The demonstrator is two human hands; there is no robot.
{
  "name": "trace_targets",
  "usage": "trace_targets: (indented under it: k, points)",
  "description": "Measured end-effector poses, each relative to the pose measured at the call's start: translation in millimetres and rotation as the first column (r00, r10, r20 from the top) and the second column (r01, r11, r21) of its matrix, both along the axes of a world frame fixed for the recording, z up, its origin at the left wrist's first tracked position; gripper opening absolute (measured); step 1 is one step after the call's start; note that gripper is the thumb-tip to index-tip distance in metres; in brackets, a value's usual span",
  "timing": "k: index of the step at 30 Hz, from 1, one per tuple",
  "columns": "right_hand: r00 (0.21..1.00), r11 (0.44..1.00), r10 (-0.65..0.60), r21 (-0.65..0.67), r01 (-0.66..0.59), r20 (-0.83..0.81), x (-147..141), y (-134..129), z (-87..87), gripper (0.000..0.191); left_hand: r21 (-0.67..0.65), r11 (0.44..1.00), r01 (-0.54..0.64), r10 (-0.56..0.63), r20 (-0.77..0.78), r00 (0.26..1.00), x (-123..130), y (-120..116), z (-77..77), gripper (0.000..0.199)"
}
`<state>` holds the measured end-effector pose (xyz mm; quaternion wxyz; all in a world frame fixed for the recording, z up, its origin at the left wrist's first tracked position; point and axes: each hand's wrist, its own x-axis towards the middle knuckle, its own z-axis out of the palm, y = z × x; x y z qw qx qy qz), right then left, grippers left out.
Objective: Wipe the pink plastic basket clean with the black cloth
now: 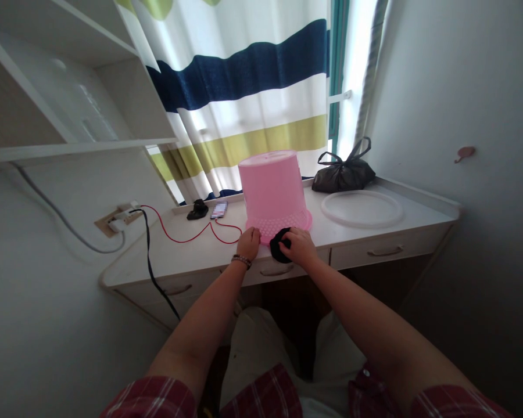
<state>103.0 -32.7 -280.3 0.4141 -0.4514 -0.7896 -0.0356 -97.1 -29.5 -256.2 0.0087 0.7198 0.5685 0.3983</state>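
Note:
A pink plastic bin [272,183] with a perforated band stands upside down on the white desk, its wide rim at the bottom. My left hand [249,242] has its fingers curled at the front left of that rim, gripping it. At the front right, my right hand [300,247] pinches a soft black bundle [279,247], which hangs against the rim and over the desk's front edge. Whether the bundle is cloth or thin plastic, I cannot tell.
A black tied bag [343,173] sits at the back right, behind a pale ring [361,208]. At left lie a phone [219,210] on a red cable [178,240] and a small black item [197,209]. A wall socket [121,219] holds plugs. The desk [157,255] has drawers.

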Motion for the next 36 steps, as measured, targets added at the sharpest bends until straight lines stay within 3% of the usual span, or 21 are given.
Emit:
trace_targets:
  k: [3,6,11,15,19,26,30,36]
  points:
    - [1.000,1.000,0.001,0.001,-0.001,-0.005,0.8,-0.8,-0.2,0.019,-0.035,0.999,0.027,-0.029,-0.059,0.998,-4.5,-3.9,-1.8,0.034]
    - [1.000,1.000,0.004,0.002,-0.004,-0.011,1.5,-1.7,-0.3,0.018,-0.022,0.996,0.082,-0.083,-0.065,0.994,-4.6,-10.0,-3.1,0.014]
    - [1.000,1.000,0.012,0.001,-0.012,-0.010,1.1,-3.6,-0.2,0.017,0.041,0.977,0.209,-0.193,-0.235,0.953,0.8,-18.7,-0.5,0.019]
    - [0.998,0.998,0.056,0.006,-0.056,0.028,4.7,-4.6,0.3,0.019,0.023,0.986,0.167,-0.156,-0.261,0.953,1.0,-17.5,0.5,0.020]
    - [0.990,0.994,0.106,-0.006,-0.106,0.092,25.7,1.5,2.9,0.020,0.022,0.991,0.131,-0.122,-0.246,0.962,-2.2,-15.0,-0.9,0.023]
    - [0.991,0.998,0.024,-0.055,-0.017,0.134,75.8,27.8,11.3,0.020,0.005,0.992,0.129,-0.124,-0.234,0.964,-4.0,-15.2,-1.3,0.027]
    - [0.983,0.998,-0.015,-0.059,0.026,0.181,69.7,26.5,12.0,0.018,0.008,0.995,0.097,-0.093,-0.219,0.971,-4.1,-14.9,-2.8,0.031]
    - [0.970,0.989,-0.128,-0.046,0.141,0.208,45.3,4.2,12.8,0.014,0.006,0.999,0.053,-0.051,-0.208,0.977,-4.4,-16.0,-3.5,0.031]
